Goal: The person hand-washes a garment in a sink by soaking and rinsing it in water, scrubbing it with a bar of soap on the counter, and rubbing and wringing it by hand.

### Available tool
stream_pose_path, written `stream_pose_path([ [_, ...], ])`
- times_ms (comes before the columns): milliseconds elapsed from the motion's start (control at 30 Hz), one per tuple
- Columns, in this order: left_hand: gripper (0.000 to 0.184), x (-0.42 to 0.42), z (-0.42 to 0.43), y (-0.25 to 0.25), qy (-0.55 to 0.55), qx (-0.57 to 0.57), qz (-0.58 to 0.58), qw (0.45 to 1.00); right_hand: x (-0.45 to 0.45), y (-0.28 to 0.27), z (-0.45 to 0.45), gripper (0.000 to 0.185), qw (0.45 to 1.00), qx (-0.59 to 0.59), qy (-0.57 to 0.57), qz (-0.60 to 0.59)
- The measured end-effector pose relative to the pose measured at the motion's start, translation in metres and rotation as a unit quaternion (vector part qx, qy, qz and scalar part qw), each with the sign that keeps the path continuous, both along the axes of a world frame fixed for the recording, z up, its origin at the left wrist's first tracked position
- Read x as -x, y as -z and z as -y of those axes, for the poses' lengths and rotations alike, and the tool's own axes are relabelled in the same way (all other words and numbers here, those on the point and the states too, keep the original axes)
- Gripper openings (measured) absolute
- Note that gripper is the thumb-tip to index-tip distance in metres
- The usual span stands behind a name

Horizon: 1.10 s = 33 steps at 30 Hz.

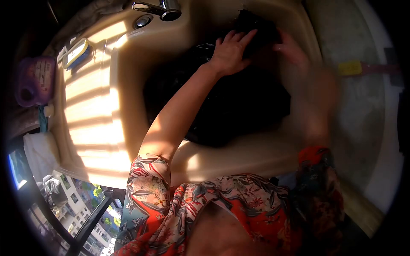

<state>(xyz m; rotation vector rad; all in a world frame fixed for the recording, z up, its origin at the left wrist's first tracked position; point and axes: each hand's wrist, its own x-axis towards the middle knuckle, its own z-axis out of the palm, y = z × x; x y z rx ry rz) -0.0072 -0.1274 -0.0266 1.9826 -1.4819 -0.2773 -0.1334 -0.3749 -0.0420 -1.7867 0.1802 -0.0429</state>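
Observation:
A large black, wet-looking mass of what appears to be cloth (pixel 243 102) lies in the beige sink basin (pixel 239 155); its exact kind cannot be made out in the shade. My left hand (pixel 230 53) rests over its upper part, fingers stretched out and slightly spread. On the far right side of the basin, my right hand (pixel 292 49) is beside a raised dark fold of the same cloth (pixel 256 25). Shadow and blur hide most of the right fingers, so their grip does not show.
A chrome tap (pixel 168 13) juts over the basin's back left. On the sunlit washboard ledge (pixel 89 123) sits a scrubbing brush (pixel 77 54) with blue bristles. A purple bottle (pixel 36 81) stands farther left. Something yellow and pink (pixel 352 68) lies on the right-hand wall or counter.

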Motion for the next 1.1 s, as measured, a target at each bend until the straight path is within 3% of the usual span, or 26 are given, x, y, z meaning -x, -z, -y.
stream_pose_path([
  [67, 0.084, 0.009, -0.002, 0.03, 0.068, -0.142, 0.063, 0.986, 0.027, 0.024, 0.044, 0.074, 0.987, 0.056, -0.032, -0.147],
  [167, 0.086, 0.005, -0.027, 0.037, -0.02, -0.139, 0.062, 0.988, 0.017, -0.001, 0.02, 0.08, 0.969, -0.017, 0.159, -0.186],
  [300, 0.087, 0.009, -0.04, 0.075, -0.069, -0.272, 0.09, 0.956, -0.032, 0.09, -0.026, 0.066, 0.894, 0.32, 0.164, -0.268],
  [333, 0.088, 0.017, -0.037, 0.085, -0.086, -0.249, 0.101, 0.959, -0.033, 0.136, -0.03, 0.06, 0.887, 0.348, 0.171, -0.251],
  [367, 0.084, 0.019, -0.033, 0.094, -0.073, -0.269, 0.069, 0.958, -0.031, 0.177, -0.032, 0.053, 0.879, 0.376, 0.175, -0.236],
  [433, 0.078, 0.016, -0.025, 0.094, -0.049, -0.307, 0.005, 0.951, -0.026, 0.155, -0.061, 0.045, 0.874, 0.334, 0.255, -0.244],
  [467, 0.072, 0.002, -0.021, 0.102, -0.026, -0.283, -0.095, 0.954, -0.029, 0.142, -0.071, 0.041, 0.87, 0.313, 0.295, -0.242],
  [500, 0.066, -0.019, -0.018, 0.114, -0.004, -0.255, -0.194, 0.947, -0.021, 0.137, -0.054, 0.038, 0.828, 0.497, 0.066, -0.25],
  [533, 0.06, -0.032, -0.022, 0.12, 0.018, -0.223, -0.293, 0.93, -0.015, 0.139, -0.041, 0.037, 0.881, 0.415, 0.091, -0.207],
  [600, 0.052, -0.035, -0.037, 0.119, -0.09, -0.078, -0.57, 0.813, -0.013, 0.155, -0.032, 0.036, 0.942, 0.233, 0.18, -0.159],
  [667, 0.044, -0.032, -0.044, 0.118, -0.165, 0.086, -0.744, 0.642, -0.022, 0.168, -0.04, 0.036, 0.941, 0.038, 0.305, -0.14],
  [733, 0.041, -0.028, -0.045, 0.097, -0.201, 0.133, -0.826, 0.509, -0.045, 0.132, -0.1, 0.031, 0.911, 0.251, 0.3, -0.131],
  [767, 0.04, -0.027, -0.047, 0.091, -0.221, 0.153, -0.858, 0.438, -0.049, 0.107, -0.139, 0.03, 0.921, 0.263, 0.281, -0.057],
  [833, 0.038, -0.035, -0.048, 0.137, -0.238, 0.15, -0.859, 0.427, -0.055, 0.054, -0.214, 0.027, 0.905, 0.335, 0.234, 0.116],
  [867, 0.038, -0.031, -0.05, 0.156, -0.259, 0.141, -0.845, 0.446, -0.06, 0.047, -0.237, 0.025, 0.918, 0.327, 0.197, 0.105],
  [900, 0.039, -0.022, -0.052, 0.169, -0.275, 0.119, -0.807, 0.509, -0.064, 0.045, -0.25, 0.023, 0.93, 0.319, 0.16, 0.094],
  [933, 0.039, -0.011, -0.049, 0.178, -0.298, 0.09, -0.751, 0.582, -0.077, 0.062, -0.248, 0.023, 0.92, 0.318, 0.192, 0.126],
  [967, 0.039, 0.002, -0.046, 0.186, -0.312, 0.033, -0.657, 0.686, -0.098, 0.083, -0.233, 0.023, 0.907, 0.32, 0.221, 0.162],
  [1033, 0.04, 0.016, -0.04, 0.191, -0.309, -0.055, -0.545, 0.778, -0.109, 0.092, -0.195, 0.031, 0.917, 0.351, 0.187, -0.008],
  [1100, 0.041, 0.008, -0.04, 0.169, -0.272, -0.057, -0.59, 0.758, -0.103, 0.088, -0.145, 0.04, 0.881, 0.412, 0.131, -0.192],
])
